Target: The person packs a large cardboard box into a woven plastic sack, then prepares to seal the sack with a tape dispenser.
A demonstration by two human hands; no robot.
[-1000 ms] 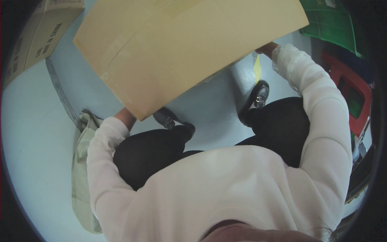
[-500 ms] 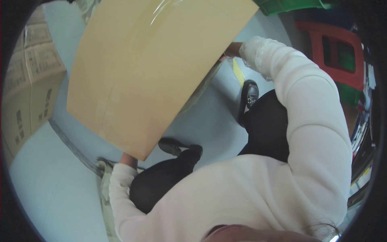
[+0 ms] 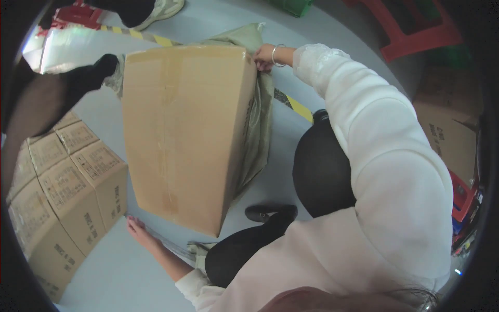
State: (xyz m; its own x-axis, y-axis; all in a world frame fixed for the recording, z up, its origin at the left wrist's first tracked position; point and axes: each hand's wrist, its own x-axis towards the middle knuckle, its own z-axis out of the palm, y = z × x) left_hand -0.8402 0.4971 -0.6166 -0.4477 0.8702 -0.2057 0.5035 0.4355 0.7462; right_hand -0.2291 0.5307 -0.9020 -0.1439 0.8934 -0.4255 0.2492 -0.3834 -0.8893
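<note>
A large taped cardboard box [image 3: 182,130] lies in the middle of the view on a grey-green woven sack [image 3: 260,130], which shows along its right side and beyond its far edge. At the box's far right corner, my right hand [image 3: 264,57], with a bracelet at the wrist, has its fingers curled against the cardboard, beside the sack. Below the box's near left side, my left hand [image 3: 141,230] is apart from it, fingers extended and holding nothing.
Stacked printed cartons [image 3: 78,182] stand at the left. Another person's dark-clothed limbs and shoe [image 3: 161,10] show at the upper left. A red plastic stool [image 3: 410,36] is at the upper right, cartons [image 3: 449,140] below it. Yellow-black tape [image 3: 293,105] marks the floor.
The box has turned more upright in view and now sits lower, with the sack showing around it. My left hand has come off its near corner. Another person's limbs have appeared at the upper left.
</note>
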